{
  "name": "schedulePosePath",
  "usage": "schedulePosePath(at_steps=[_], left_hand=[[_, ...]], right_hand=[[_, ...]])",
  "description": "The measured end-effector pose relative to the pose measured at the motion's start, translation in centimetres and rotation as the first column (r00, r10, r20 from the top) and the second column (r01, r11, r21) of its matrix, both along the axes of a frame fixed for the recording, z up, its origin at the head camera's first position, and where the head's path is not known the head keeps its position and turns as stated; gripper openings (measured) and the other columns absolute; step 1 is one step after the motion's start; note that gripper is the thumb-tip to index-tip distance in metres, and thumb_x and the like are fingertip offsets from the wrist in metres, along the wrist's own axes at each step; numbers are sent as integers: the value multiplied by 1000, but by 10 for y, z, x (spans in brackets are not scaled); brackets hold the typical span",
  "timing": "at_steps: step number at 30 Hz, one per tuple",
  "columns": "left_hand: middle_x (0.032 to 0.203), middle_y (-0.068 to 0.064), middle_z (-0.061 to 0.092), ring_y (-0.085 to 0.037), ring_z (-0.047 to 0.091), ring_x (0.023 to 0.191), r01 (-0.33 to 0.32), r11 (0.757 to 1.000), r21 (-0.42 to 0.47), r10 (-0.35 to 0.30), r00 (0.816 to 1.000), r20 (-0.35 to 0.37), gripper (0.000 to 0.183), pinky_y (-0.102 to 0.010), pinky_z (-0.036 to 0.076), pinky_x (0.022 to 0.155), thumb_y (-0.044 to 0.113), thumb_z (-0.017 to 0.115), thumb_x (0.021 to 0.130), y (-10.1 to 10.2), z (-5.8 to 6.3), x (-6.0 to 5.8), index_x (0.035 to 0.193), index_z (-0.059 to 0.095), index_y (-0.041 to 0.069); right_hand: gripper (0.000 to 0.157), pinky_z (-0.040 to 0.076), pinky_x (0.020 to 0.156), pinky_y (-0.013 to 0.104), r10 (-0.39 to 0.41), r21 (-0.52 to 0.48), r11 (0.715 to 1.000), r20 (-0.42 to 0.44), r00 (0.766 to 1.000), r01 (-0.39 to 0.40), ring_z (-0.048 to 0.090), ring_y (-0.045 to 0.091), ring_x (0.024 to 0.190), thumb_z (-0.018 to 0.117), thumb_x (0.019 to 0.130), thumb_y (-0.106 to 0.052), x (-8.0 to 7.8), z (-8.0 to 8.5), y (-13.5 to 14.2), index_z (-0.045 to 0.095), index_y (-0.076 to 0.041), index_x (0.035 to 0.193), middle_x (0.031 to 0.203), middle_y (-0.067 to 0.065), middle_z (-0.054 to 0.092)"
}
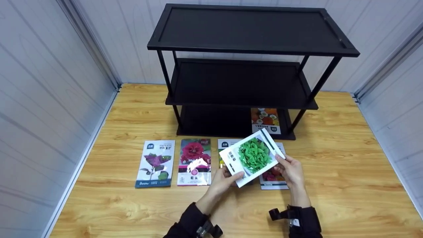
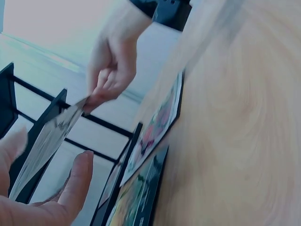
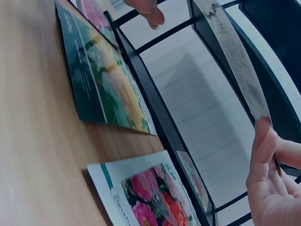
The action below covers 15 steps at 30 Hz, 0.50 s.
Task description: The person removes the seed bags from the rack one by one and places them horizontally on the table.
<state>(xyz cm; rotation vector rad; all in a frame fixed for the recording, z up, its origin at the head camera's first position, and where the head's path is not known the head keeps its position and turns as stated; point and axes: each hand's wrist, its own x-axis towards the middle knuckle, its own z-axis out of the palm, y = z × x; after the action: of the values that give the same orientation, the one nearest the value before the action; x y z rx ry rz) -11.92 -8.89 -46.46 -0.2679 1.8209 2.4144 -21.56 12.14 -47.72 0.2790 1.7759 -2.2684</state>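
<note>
Both hands hold a seed packet [image 1: 254, 155] with a picture of green leaves, tilted above the table. My left hand [image 1: 220, 181] has its thumb on the near left corner, its fingers partly hidden beneath. At the right edge, my right hand [image 1: 292, 172] pinches the packet between thumb and fingers. In the right wrist view, the packet's printed back [image 3: 242, 70] shows a barcode. Below it lie a yellow-flower packet [image 3: 110, 80] and a packet with pink and red flowers [image 3: 150, 193], both partly covered in the head view.
To the left lie a purple-flower packet [image 1: 155, 163] and a pink-flower packet [image 1: 194, 162]. Behind them stands a black three-tier shelf [image 1: 238, 82]. An orange-and-white-flower packet [image 1: 265, 120] rests on its bottom tier, at the right. Pale panel walls [image 1: 43, 99] enclose the table.
</note>
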Motion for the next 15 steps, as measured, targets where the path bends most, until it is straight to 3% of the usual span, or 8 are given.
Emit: schedulePosePath(at_steps=[5,8,11,15], left_hand=[[93,-26,61,-22,62,80,-59,998,-18,58,998,-34,28,-27,51,71,-4,58,80,6,2,3,103,52,-18],[88,-26,62,-23,63,76,-119,993,-8,119,993,-24,25,-29,52,67,-7,58,78,6,-6,1,99,52,-19],[85,-26,62,-21,63,73,-175,984,16,176,984,-14,24,-30,53,64,-7,59,78,5,-17,-2,97,53,-20],[82,-27,62,-22,64,66,-246,967,68,248,968,-25,24,-33,53,60,-6,59,78,3,-28,-5,97,53,-20]], right_hand=[[4,48,51,20,-21,-35,999,-41,999,20,55,11,53,61,83,-3,3,-2,-5,64,-1,84,68,5,61],[11,49,54,20,-9,-26,1000,-47,999,8,56,11,55,62,83,-6,6,-5,-6,61,1,91,71,5,62],[18,50,55,22,21,-76,997,-61,998,-25,58,13,58,63,82,-8,6,-21,-1,61,2,97,75,8,63],[18,50,55,23,30,-93,995,-59,998,-36,59,15,58,65,80,-8,14,-25,-2,62,1,95,73,9,63]])
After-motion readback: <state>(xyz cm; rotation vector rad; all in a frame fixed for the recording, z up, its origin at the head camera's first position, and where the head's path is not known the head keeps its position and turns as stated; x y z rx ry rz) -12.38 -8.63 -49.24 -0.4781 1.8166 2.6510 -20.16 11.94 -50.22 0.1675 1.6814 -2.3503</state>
